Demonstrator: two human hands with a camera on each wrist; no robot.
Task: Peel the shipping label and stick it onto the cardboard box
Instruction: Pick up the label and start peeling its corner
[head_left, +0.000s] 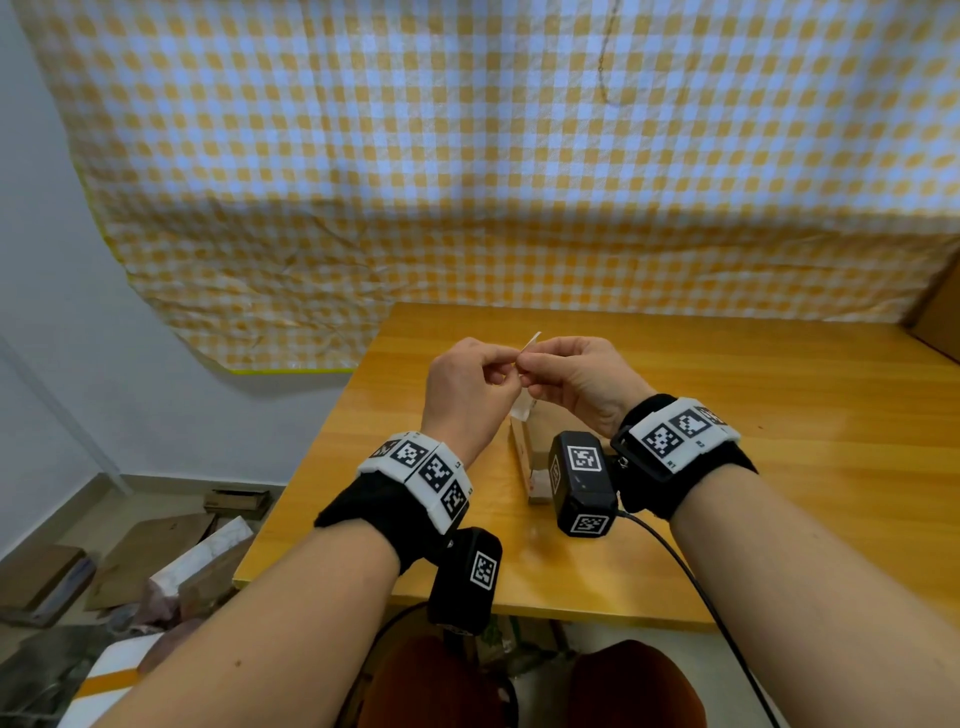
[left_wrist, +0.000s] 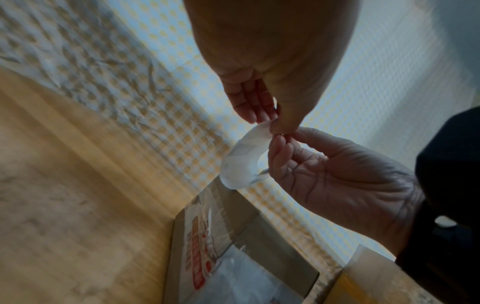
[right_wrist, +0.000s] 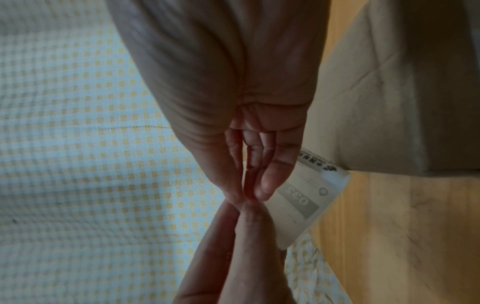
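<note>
The left hand (head_left: 470, 387) and right hand (head_left: 576, 379) are meeting above the wooden table (head_left: 779, 415), each pinching the same top edge of the shipping label (left_wrist: 244, 162) between thumb and fingertips. The label is hanging curled toward 6 o'clock, just above the cardboard box (head_left: 535, 457), which is standing on the table beneath the wrists. To separate cleanly, the person should probably be rolling the corner between the pads, then drawing the liner away slowly, keeping adhesive off the skin.
</note>
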